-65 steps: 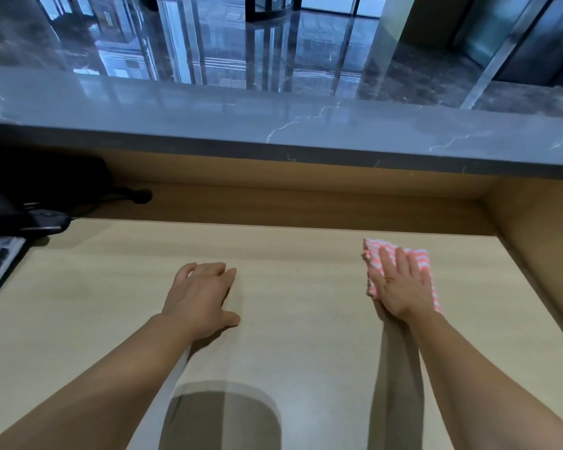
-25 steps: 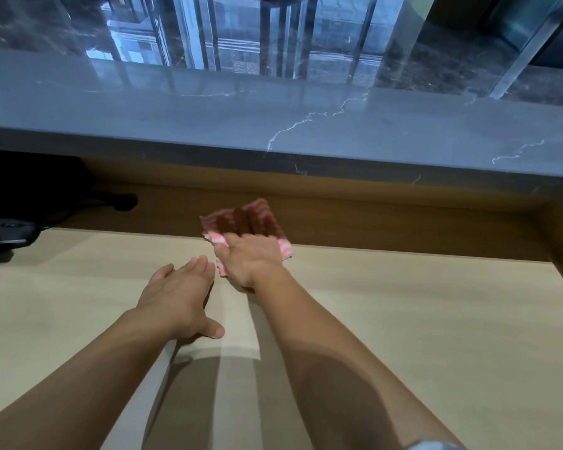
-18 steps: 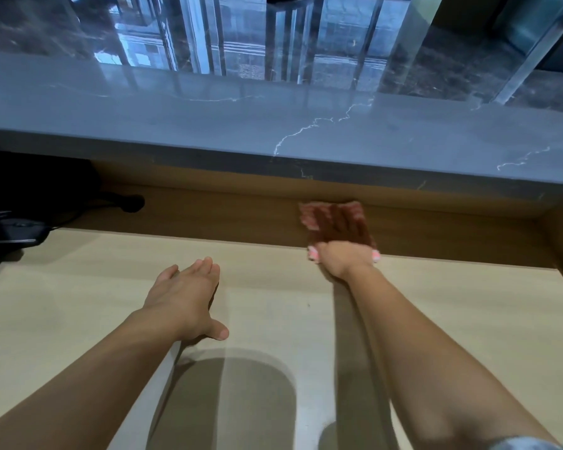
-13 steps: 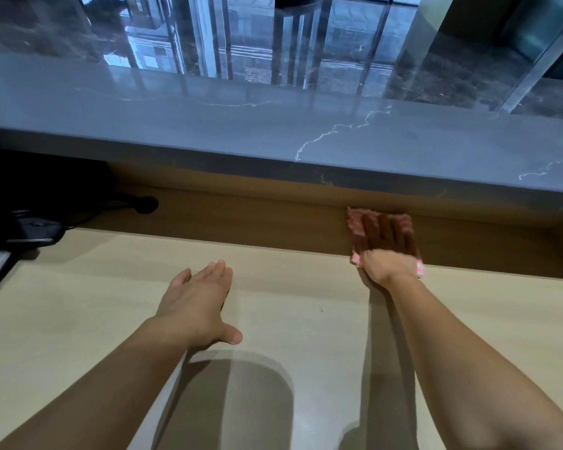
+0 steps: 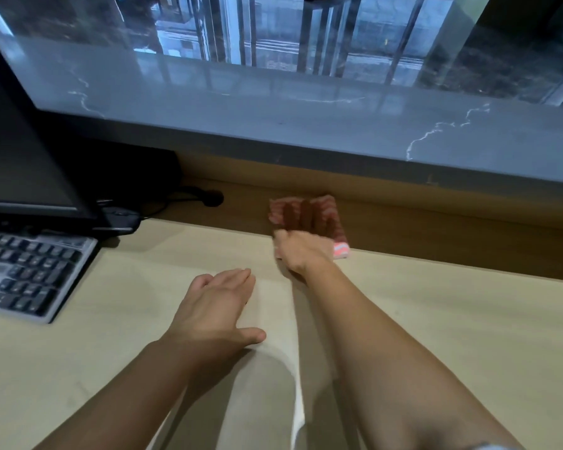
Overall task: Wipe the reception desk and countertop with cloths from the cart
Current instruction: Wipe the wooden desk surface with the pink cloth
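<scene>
A pink-and-white striped cloth (image 5: 338, 232) lies at the back of the pale wooden desk (image 5: 452, 319), partly in the shadow under the grey marble countertop (image 5: 306, 125). My right hand (image 5: 301, 245) presses flat on the cloth with straight fingers reaching into that shadow. My left hand (image 5: 215, 306) rests palm down on the desk, fingers straight, a little nearer to me and left of the right hand. It holds nothing.
A black monitor (image 5: 20, 151) stands at the left, with a keyboard (image 5: 26, 274) in front of it and cables (image 5: 189, 196) behind. A brown back panel (image 5: 436, 232) closes the desk under the countertop overhang. Bare desk extends to the right.
My right hand has slid the cloth leftward along the back of the desk. The view has swung left, bringing the monitor and keyboard into sight. My left hand stays in place.
</scene>
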### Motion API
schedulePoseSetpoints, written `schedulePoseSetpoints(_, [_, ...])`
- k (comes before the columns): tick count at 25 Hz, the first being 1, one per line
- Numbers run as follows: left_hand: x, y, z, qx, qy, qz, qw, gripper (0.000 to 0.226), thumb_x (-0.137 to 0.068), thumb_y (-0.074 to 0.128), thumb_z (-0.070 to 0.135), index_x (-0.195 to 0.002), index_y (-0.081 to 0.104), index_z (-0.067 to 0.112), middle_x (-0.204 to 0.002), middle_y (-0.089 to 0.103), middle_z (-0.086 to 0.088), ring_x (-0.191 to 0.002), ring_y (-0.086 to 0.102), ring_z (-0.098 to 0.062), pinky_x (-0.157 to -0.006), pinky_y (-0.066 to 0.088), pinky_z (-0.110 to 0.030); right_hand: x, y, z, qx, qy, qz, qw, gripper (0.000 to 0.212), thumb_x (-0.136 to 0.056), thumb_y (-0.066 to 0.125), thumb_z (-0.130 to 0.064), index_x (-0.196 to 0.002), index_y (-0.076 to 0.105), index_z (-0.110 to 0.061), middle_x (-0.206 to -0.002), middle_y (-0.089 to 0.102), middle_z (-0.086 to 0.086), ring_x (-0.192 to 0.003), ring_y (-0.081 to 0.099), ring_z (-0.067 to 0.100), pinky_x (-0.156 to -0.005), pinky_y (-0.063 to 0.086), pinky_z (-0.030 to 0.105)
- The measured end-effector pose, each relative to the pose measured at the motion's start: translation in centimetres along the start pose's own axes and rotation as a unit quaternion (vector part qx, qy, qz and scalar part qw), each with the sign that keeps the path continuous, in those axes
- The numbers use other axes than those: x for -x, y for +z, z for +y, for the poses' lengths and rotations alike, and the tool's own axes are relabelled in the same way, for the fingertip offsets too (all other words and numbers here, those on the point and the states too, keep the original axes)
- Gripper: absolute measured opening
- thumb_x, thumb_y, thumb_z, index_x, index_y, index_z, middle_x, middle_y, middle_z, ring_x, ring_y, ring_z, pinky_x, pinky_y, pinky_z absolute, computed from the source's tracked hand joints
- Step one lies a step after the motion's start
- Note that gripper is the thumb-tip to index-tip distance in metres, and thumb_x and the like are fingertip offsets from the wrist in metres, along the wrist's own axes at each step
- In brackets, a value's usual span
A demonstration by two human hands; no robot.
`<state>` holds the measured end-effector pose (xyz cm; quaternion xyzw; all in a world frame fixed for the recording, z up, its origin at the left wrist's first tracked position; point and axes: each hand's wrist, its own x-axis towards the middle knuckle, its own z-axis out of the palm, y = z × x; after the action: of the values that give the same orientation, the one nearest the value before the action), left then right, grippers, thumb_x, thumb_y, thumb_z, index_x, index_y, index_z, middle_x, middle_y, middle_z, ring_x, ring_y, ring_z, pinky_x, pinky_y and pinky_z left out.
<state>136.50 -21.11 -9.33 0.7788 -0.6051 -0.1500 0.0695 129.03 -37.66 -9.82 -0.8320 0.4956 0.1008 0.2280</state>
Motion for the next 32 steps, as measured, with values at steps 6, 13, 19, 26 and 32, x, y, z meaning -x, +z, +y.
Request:
schedulePoseSetpoints(6, [1.9, 0.1, -1.0, -0.050, 0.014, -0.007, 0.999, 0.067, -0.077, 0.055, 0.062, -0.136, 0.039, 0.035, -0.138, 0.043, 0.020, -0.129, 0.028, -0.005, -0.089, 0.015, -0.024, -0.6, 4.9, -8.3, 0.043, -0.176, -0.023, 0.983, 0.052, -0.101, 0.022, -0.042, -0.152, 0.016, -0.035, -0.155, 0.028, 0.007, -0.140, 0.023, 0.030, -0.112, 0.010, 0.049])
schedulePoseSetpoints(13, [1.8, -0.1, -0.7, -0.076, 0.002, -0.042, 0.996, 0.056, -0.083, 0.055, 0.053, -0.130, 0.044, 0.025, -0.159, 0.020, 0.009, -0.140, 0.023, -0.009, -0.109, 0.016, -0.032, -0.1, 1.8, 1.7, 0.089, -0.073, 0.038, 0.993, 0.045, -0.103, 0.021, -0.046, -0.136, 0.044, -0.028, -0.139, 0.052, 0.011, -0.125, 0.048, 0.031, -0.100, 0.031, 0.042])
schedulePoseSetpoints(19, [2.2, -0.1, -0.5, -0.067, -0.001, -0.041, 0.997, 0.055, -0.086, 0.056, 0.052, -0.131, 0.043, 0.024, -0.158, 0.021, 0.008, -0.141, 0.021, -0.011, -0.110, 0.014, -0.033, 3.1, -1.2, 16.3, 0.122, 0.122, 0.068, 0.983, 0.054, -0.102, 0.013, -0.048, -0.144, 0.036, -0.024, -0.151, 0.035, 0.013, -0.137, 0.031, 0.033, -0.115, 0.015, 0.044])
schedulePoseSetpoints(26, [3.3, 0.8, -1.2, -0.047, 0.013, -0.013, 0.999, 0.065, -0.093, 0.046, 0.053, -0.147, 0.026, 0.024, -0.161, 0.009, 0.007, -0.147, 0.008, -0.008, -0.114, 0.008, -0.034, 3.3, 1.2, 10.6, 0.055, 0.150, 0.097, 0.982, 0.053, -0.102, 0.017, -0.046, -0.149, 0.025, -0.023, -0.156, 0.021, 0.012, -0.147, 0.010, 0.032, -0.119, 0.003, 0.049])
schedulePoseSetpoints(32, [6.5, 1.5, -2.5, -0.050, 0.059, -0.043, 0.996, 0.066, -0.096, 0.041, 0.050, -0.152, 0.017, 0.026, -0.161, 0.005, 0.012, -0.147, -0.002, -0.003, -0.112, 0.002, -0.033, 3.3, 6.0, -2.7, 0.065, -0.009, 0.070, 0.995, 0.057, -0.102, 0.012, -0.048, -0.155, -0.006, -0.032, -0.163, -0.011, 0.005, -0.149, -0.015, 0.027, -0.118, -0.012, 0.050])
